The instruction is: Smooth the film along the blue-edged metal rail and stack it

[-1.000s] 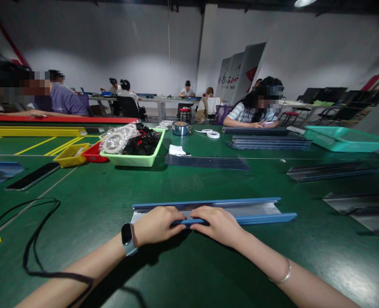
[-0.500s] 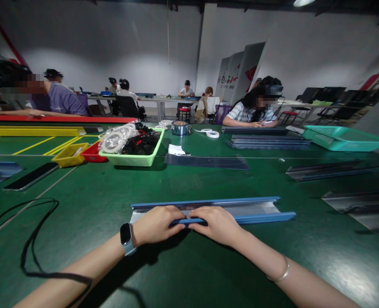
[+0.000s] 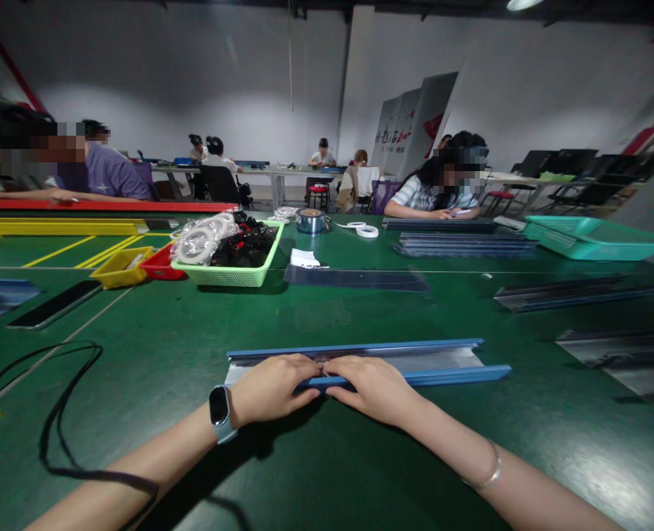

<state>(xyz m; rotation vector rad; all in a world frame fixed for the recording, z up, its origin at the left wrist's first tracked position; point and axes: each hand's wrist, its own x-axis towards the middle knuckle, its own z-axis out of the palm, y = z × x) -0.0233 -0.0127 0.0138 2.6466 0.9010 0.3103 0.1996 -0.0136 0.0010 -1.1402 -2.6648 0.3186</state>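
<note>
A long blue channel strip with a silvery inner face (image 3: 426, 358) lies across the green table (image 3: 327, 310) in front of me. My left hand (image 3: 271, 387) rests over its near blue rail, fingers curled down onto it; a smartwatch is on that wrist. My right hand (image 3: 374, 387) sits beside it, fingers curled over the same rail. The fingertips of both hands meet near the strip's middle and seem to pinch something tiny that I cannot make out.
A light green basket (image 3: 230, 274) with tape rolls and black parts stands behind, with yellow (image 3: 122, 267) and red trays to its left. A clear sheet (image 3: 360, 279), stacked dark strips (image 3: 464, 245), a teal basket (image 3: 592, 237), a phone (image 3: 55, 302) and a black cord (image 3: 55, 413) lie around. Other people sit at tables behind.
Both hands stay on the strip; the fingertips have drawn slightly closer together at its middle. Nothing else has moved.
</note>
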